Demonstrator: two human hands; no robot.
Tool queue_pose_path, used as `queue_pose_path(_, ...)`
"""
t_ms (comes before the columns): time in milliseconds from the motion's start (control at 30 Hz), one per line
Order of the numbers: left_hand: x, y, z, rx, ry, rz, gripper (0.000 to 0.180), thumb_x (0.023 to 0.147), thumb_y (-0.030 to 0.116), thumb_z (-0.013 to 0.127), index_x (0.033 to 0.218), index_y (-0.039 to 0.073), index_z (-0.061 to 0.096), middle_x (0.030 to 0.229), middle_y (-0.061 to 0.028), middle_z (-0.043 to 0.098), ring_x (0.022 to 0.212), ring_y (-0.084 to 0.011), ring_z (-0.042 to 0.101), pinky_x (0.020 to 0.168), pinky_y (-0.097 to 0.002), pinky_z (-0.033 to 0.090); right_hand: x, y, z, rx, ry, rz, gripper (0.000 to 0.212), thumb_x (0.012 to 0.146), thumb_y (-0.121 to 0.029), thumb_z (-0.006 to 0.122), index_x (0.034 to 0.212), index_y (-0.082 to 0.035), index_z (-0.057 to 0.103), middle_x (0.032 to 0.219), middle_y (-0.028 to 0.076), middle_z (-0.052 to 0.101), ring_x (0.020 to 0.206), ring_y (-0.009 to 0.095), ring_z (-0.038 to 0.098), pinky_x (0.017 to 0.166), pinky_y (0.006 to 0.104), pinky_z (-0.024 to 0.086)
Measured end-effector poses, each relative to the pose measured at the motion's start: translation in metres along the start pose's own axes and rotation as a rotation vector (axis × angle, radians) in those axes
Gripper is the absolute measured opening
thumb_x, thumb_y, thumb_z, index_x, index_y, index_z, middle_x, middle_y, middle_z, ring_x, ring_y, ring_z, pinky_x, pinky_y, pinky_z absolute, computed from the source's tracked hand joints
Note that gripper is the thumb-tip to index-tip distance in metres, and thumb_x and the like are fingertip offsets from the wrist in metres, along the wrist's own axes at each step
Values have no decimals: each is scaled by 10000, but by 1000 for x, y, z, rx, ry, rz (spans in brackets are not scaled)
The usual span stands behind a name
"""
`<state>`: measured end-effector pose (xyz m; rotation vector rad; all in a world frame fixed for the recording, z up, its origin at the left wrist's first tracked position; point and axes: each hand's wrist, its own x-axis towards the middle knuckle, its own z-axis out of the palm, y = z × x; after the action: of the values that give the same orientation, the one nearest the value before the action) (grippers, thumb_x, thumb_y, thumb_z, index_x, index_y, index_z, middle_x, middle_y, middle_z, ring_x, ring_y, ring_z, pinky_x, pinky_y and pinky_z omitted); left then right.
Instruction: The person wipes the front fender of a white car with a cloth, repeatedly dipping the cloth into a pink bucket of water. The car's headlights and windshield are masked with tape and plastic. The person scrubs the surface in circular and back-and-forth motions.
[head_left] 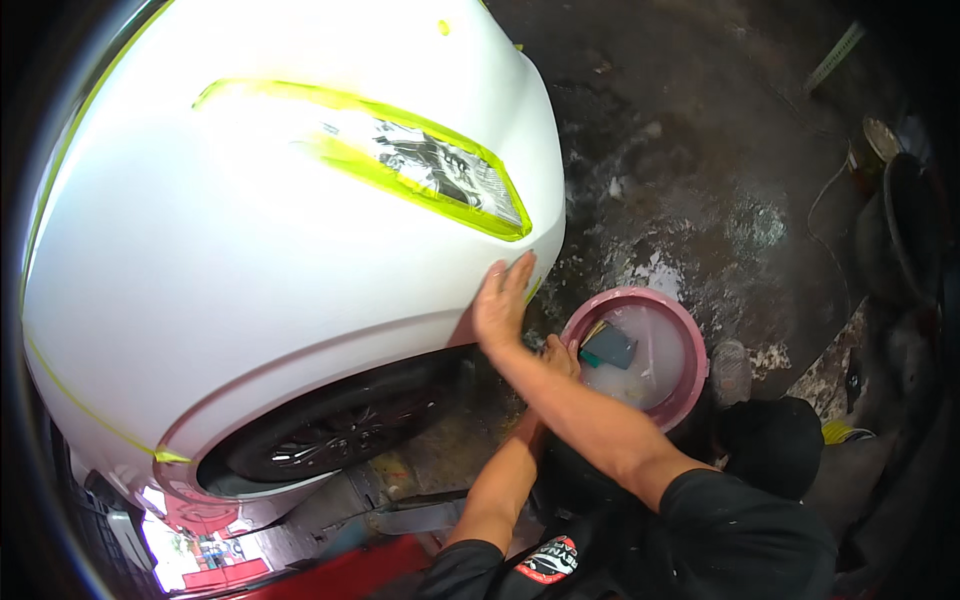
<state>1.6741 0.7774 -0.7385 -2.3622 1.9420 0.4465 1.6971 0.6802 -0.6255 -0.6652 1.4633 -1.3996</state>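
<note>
Right hand (500,308) open, fingers extended, against the white car (250,260), near the headlight (445,170) edged in yellow tape (430,202). Left hand (560,358) at the rim of the pink tub (696,345), partly hidden by right forearm (590,420); cannot tell if gripping. Grey pad (612,345) in tub's cloudy water (660,368).

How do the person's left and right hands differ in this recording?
The right hand is against the white car; the left hand is at the pink basin's rim. The right hand's fingers are extended; the left hand's look bent. Both hands are bare.
</note>
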Motion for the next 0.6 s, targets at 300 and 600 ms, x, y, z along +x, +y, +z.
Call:
queue_pose_path(300,-3,-81,109,-279,386,355,350,939,330,505,1039,-5,511,1010,-249,616,923,-436,605,802,-492,479,95,46,-12,119,58,-33,612,1018,-248,287,1449,128,69,1521,336,48,1445,399,29,1178,461,15)
queue_pose_path(600,-1,-37,65,-322,213,131,382,937,326,522,1139,7,576,1029,-214,627,972,-381,597,839,-470,469,49,55,0,73,-10,-40,678,971,-192,349,1460,104,-15,1516,347,-12,1423,471,-3,1168,499,11)
